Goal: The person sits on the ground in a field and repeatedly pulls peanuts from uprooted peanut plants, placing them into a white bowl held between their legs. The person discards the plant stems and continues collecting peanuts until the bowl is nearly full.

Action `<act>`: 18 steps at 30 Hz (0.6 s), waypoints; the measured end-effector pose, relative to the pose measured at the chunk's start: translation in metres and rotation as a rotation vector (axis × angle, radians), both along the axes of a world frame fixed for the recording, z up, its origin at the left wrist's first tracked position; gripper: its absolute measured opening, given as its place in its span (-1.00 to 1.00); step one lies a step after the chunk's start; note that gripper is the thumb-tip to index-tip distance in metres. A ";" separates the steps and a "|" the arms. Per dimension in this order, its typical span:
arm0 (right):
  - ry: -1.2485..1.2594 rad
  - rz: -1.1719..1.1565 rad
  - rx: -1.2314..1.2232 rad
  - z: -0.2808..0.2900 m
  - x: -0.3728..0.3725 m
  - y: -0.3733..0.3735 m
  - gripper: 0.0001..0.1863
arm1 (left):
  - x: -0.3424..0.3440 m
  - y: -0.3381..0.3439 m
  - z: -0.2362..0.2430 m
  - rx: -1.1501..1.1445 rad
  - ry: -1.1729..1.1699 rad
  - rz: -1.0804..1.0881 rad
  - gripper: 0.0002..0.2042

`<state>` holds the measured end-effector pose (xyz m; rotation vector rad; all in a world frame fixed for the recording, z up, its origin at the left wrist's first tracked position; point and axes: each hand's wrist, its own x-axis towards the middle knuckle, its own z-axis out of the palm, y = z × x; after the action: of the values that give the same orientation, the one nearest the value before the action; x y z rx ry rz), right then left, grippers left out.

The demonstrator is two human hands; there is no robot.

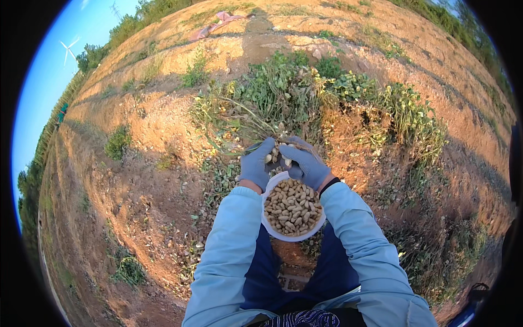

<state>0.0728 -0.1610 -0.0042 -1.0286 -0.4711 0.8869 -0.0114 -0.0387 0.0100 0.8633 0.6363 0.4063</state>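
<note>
At frame centre, our grey-gloved left hand (255, 163) and right hand (306, 165) have fingers pinched around light, brittle tan peanut pods (279, 153) on limp green stems (256, 122), above the white round bowl (265, 217); we judge it best to grip the pods themselves.

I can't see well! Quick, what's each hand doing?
Left hand: closed on the leafy green peanut plant stems.
Right hand: closed, pinching the pale peanut pods above the white round bowl.

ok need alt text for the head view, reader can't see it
Two gloved hands, left hand and right hand, grip a peanut plant with pods at its roots, above a white bowl full of peanuts. Around lies dry reddish field soil in low sun.
</note>
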 end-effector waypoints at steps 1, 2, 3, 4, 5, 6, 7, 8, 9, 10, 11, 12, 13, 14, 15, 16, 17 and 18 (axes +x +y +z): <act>-0.011 0.017 0.019 0.000 0.001 -0.002 -0.61 | -0.001 0.000 0.002 0.014 0.002 0.003 -0.73; 0.041 0.038 -0.002 0.006 0.000 -0.007 -0.58 | -0.001 -0.002 0.001 0.021 0.003 0.003 -0.73; 0.094 0.058 -0.024 0.009 0.000 -0.010 -0.54 | -0.001 -0.003 -0.001 0.028 0.005 0.002 -0.73; 0.041 0.049 -0.070 0.006 0.000 -0.010 -0.54 | 0.002 -0.003 -0.007 0.138 0.045 0.023 -0.74; -0.012 0.043 -0.113 0.004 0.000 -0.008 -0.54 | 0.005 -0.004 -0.011 0.251 0.085 0.048 -0.74; -0.066 0.039 -0.157 0.003 -0.001 -0.007 -0.54 | 0.007 -0.004 -0.015 0.363 0.126 0.074 -0.74; -0.140 0.046 -0.175 0.004 -0.001 -0.008 -0.55 | 0.009 -0.006 -0.018 0.374 0.140 0.095 -0.75; -0.213 0.051 -0.192 0.006 0.001 -0.011 -0.56 | 0.011 -0.009 -0.015 0.386 0.154 0.113 -0.75; -0.286 0.057 -0.209 0.007 0.003 -0.013 -0.56 | 0.012 -0.012 -0.012 0.399 0.169 0.131 -0.76; -0.205 0.054 -0.188 0.005 0.006 -0.013 -0.56 | 0.011 -0.013 -0.008 0.278 0.119 0.114 -0.76; -0.123 0.046 -0.164 0.000 0.009 -0.012 -0.56 | 0.010 -0.015 -0.001 0.160 0.068 0.092 -0.76; -0.153 0.051 -0.130 -0.004 0.012 -0.014 -0.56 | 0.009 -0.016 0.003 0.042 0.018 0.070 -0.77; -0.181 0.056 -0.094 -0.009 0.015 -0.016 -0.56 | 0.009 -0.015 0.002 0.020 0.005 0.042 -0.77; -0.323 0.079 -0.047 -0.008 0.015 -0.019 -0.55 | 0.007 -0.013 0.002 -0.002 -0.009 0.021 -0.77; -0.353 0.066 -0.055 -0.007 0.014 -0.021 -0.54 | 0.006 -0.012 0.001 -0.024 -0.024 -0.001 -0.77; -0.383 0.054 -0.064 -0.005 0.012 -0.022 -0.53 | 0.006 -0.012 0.000 0.008 -0.011 0.024 -0.76; -0.295 0.014 -0.128 0.007 0.003 -0.021 -0.52 | 0.005 -0.011 -0.003 0.039 0.006 0.055 -0.75; -0.213 -0.038 -0.199 0.016 -0.002 -0.022 -0.51 | 0.008 -0.013 -0.007 0.066 0.018 0.074 -0.74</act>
<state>0.0707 -0.1829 0.0123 -1.3187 -0.5476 0.8048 -0.0033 -0.0515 0.0034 0.9086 0.6758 0.4895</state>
